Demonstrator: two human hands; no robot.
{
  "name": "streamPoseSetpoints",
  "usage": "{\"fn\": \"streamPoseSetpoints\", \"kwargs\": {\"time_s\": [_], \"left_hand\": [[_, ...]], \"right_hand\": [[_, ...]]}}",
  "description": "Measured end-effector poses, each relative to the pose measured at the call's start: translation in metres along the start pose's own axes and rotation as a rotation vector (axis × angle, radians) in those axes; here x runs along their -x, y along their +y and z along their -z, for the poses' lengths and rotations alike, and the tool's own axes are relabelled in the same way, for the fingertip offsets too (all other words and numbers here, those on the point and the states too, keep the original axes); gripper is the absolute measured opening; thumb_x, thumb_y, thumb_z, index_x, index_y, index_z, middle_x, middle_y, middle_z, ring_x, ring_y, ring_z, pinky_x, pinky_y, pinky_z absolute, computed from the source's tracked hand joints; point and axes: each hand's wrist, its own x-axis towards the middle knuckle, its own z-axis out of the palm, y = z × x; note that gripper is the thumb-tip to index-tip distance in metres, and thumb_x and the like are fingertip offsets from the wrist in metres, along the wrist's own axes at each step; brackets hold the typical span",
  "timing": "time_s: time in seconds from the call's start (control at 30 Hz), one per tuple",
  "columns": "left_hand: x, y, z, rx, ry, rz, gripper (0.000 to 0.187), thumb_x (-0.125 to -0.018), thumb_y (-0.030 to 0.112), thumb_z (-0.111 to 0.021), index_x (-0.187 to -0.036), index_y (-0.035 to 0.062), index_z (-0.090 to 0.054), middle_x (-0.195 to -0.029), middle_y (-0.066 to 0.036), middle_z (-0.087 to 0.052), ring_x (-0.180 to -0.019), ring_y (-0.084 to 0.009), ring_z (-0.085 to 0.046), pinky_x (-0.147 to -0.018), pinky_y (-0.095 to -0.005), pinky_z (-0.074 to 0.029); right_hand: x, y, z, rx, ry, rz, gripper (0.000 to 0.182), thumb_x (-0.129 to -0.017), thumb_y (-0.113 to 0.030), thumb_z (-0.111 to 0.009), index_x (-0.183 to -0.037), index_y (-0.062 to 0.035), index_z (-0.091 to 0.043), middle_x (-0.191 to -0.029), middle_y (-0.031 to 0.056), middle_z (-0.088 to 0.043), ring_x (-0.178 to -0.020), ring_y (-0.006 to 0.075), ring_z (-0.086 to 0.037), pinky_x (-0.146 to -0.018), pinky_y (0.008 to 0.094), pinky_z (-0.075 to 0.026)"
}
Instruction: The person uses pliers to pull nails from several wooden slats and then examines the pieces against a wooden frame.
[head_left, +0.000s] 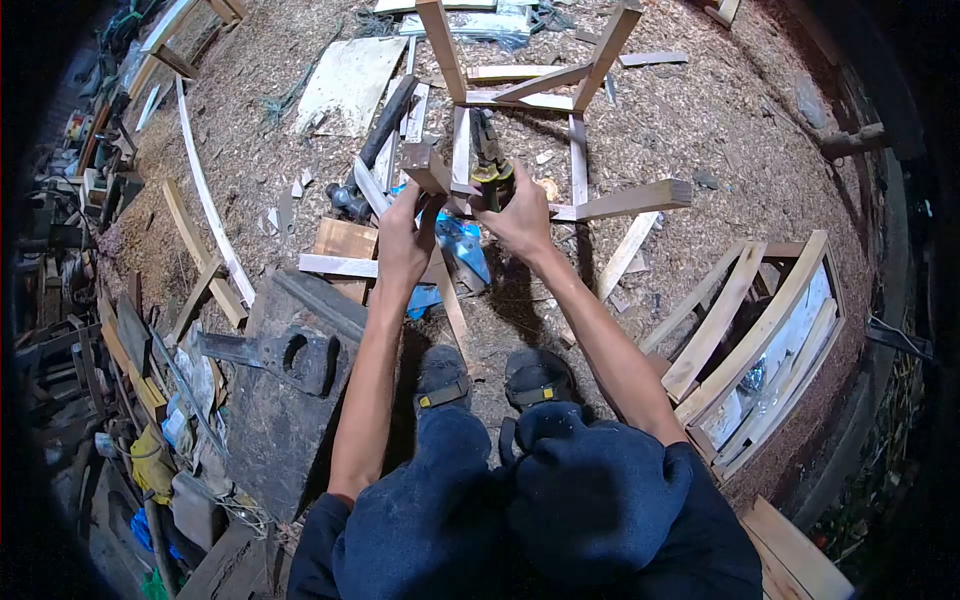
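Note:
A wooden frame with upright legs point(441, 50) stands on the shavings in front of me. My left hand point(407, 235) is closed round its near left leg point(426, 168), just below the leg's top end. In my right hand point(518, 214) is a tool with a black and yellow body point(490, 160), which looks like a nail gun or a large pair of pliers; its exact kind cannot be made out. The tool points away from me, over the near rail of the frame. Another leg point(640, 200) of the frame slants out to the right of my right hand.
A handsaw point(285, 358) lies on a dark wooden block point(290, 430) at the left. Slatted wooden pieces point(760, 335) rest at the right. A pale board point(350, 85), a blue plastic piece point(463, 245) and wood strips point(205, 255) lie on the shavings.

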Motion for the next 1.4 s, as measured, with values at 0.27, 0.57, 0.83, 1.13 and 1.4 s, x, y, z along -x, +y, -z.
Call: {"fn": "streamPoseSetpoints", "kwargs": {"time_s": [0.27, 0.57, 0.83, 1.13, 1.4], "left_hand": [[0.002, 0.002, -0.009, -0.101, -0.003, 0.009, 0.022, -0.088, -0.001, -0.064, -0.11, 0.0006, -0.06, -0.094, -0.022, -0.069, -0.087, -0.0411, -0.066, -0.071, -0.0444, -0.05], [0.001, -0.004, -0.008, -0.09, -0.032, 0.048, 0.025, -0.089, 0.001, -0.066, -0.113, 0.0008, -0.06, -0.097, -0.02, -0.071, -0.089, -0.0374, -0.07, -0.072, -0.0415, -0.052], [-0.009, 0.0, -0.003, -0.041, -0.073, 0.116, 0.028, -0.088, 0.006, -0.071, -0.114, 0.0023, -0.062, -0.099, -0.017, -0.073, -0.097, -0.03, -0.072, -0.076, -0.0367, -0.055], [-0.014, -0.004, 0.0, -0.107, -0.094, 0.163, 0.028, -0.082, 0.012, -0.079, -0.105, 0.0025, -0.067, -0.091, -0.016, -0.073, -0.093, -0.0269, -0.073, -0.074, -0.0364, -0.055], [-0.025, -0.005, 0.007, -0.04, -0.25, 0.296, 0.037, -0.084, 0.017, -0.08, -0.114, -0.0004, -0.066, -0.099, -0.009, -0.073, -0.095, -0.0157, -0.067, -0.083, -0.0317, -0.054]], "right_hand": [[-0.001, 0.001, 0.001, -0.125, 0.019, -0.005, 0.039, -0.076, -0.013, -0.079, -0.106, -0.0013, -0.057, -0.1, 0.0104, -0.074, -0.091, 0.0169, -0.071, -0.085, 0.033, -0.057], [-0.005, 0.003, 0.006, -0.127, -0.041, -0.028, 0.04, -0.074, -0.01, -0.08, -0.106, -0.0017, -0.057, -0.097, 0.008, -0.074, -0.088, 0.0149, -0.071, -0.081, 0.0311, -0.056], [-0.007, 0.008, 0.007, -0.159, -0.079, -0.036, 0.041, -0.075, -0.007, -0.08, -0.109, -0.0011, -0.058, -0.098, 0.0072, -0.073, -0.088, 0.0136, -0.07, -0.081, 0.0301, -0.056], [-0.013, 0.005, 0.013, -0.01, -0.048, 0.067, 0.052, -0.066, -0.025, -0.081, -0.103, 0.0019, -0.058, -0.086, 0.02, -0.068, -0.081, 0.0318, -0.069, -0.075, 0.042, -0.053], [-0.015, 0.003, 0.011, -0.005, -0.096, 0.02, 0.053, -0.068, -0.025, -0.08, -0.107, 0.0014, -0.057, -0.086, 0.0179, -0.067, -0.079, 0.0311, -0.068, -0.075, 0.0407, -0.053]]}}
